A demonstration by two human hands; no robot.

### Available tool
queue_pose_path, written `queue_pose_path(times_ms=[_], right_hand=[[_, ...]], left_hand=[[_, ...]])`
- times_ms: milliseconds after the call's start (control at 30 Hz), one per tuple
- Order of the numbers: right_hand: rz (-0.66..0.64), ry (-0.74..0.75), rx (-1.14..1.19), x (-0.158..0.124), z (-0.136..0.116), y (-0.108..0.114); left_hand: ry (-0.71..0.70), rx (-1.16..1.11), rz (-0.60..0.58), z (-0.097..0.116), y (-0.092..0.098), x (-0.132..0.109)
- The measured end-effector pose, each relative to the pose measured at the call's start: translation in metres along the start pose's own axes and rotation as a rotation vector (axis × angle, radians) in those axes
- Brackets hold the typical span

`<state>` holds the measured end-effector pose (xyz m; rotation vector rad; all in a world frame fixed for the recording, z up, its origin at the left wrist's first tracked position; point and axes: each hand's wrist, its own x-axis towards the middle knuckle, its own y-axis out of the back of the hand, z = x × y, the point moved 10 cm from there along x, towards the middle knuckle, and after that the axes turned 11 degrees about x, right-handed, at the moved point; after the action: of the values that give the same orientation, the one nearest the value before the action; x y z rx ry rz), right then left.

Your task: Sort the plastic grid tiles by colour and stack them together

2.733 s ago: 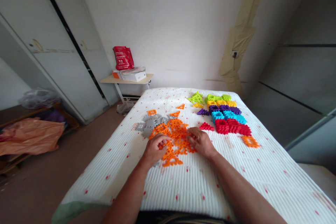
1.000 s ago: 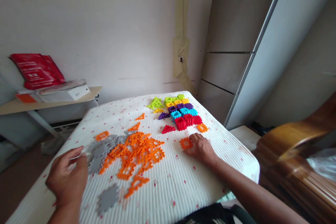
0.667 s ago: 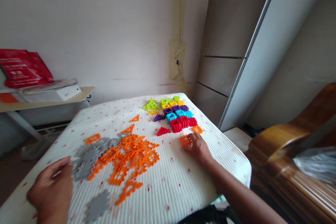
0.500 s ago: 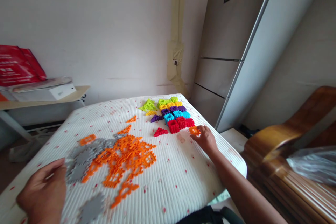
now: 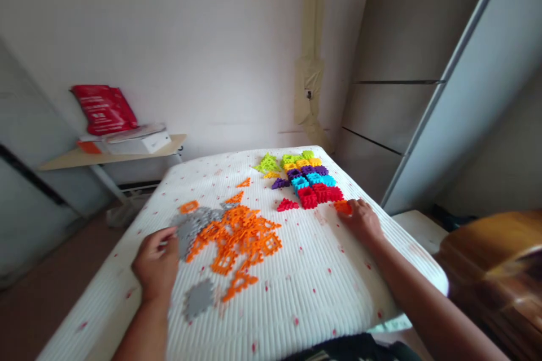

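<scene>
My right hand is closed on an orange interlocking tile, at table height just in front of the red pieces. Its fingers cover part of that tile. My left hand has its fingers curled together at the left edge of the grey tiles; whatever it may hold is hidden. Beside the grey ones lies a heap of orange tiles, several with window-like openings. Rows of turquoise, purple, yellow and green pieces stand behind the red ones.
Loose triangles lie left of the rows, among them a red triangle. A single grey tile lies nearer me. All rest on a white quilted table cover. A fridge stands right, a side table left.
The view has swung left, so everything appears further right. My right hand has brought the orange tile down closer to the red row. My left hand stays by the grey tiles.
</scene>
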<state>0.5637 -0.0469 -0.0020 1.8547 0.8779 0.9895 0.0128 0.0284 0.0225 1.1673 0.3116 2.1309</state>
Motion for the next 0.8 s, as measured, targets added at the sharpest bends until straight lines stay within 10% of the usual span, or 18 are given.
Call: queue_pose_path(times_ms=[300,533,800], right_hand=[[0.364,0.579,0.138,-0.022,-0.038,0.024],[0.313,0.734,0.194,-0.039,-0.067,0.025],[0.309,0.739,0.194,-0.038,-0.065,0.021]], left_hand=[[-0.37,0.234,-0.255,0.077,-0.019,-0.025],[-0.408,0.507,-0.486,0.082,-0.042,-0.042],[-0.406,0.487,-0.459,0.077,-0.042,-0.039]])
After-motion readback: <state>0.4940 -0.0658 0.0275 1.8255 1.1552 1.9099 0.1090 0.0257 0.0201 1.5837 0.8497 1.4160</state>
